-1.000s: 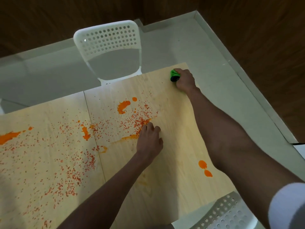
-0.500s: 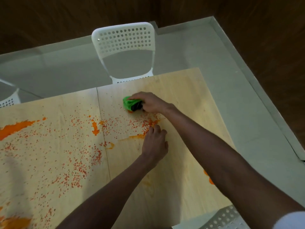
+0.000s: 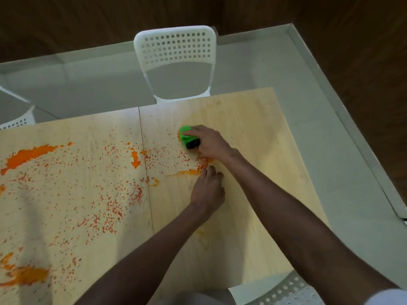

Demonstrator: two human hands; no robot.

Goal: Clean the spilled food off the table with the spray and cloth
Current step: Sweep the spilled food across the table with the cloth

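My right hand (image 3: 209, 143) presses a bunched green cloth (image 3: 186, 137) flat on the pale wooden table (image 3: 253, 133), at the upper middle of the right panel. My left hand (image 3: 208, 191) rests palm down on the table just in front of it, fingers together and holding nothing. Orange spilled food lies as several blobs and fine specks: a big splash (image 3: 28, 156) at the far left, a smear (image 3: 134, 160) by the seam between the panels, and a streak (image 3: 188, 172) near my left fingertips. No spray bottle is in view.
A white perforated chair (image 3: 176, 51) stands behind the table's far edge. Another white chair (image 3: 286, 291) shows at the bottom right and a third (image 3: 16, 122) at the left edge. Grey floor surrounds the table, with a dark wooden wall beyond.
My right hand has carried the cloth from the table's far right corner left into the spill; the orange blobs it crossed are gone. My left hand has stayed in place.
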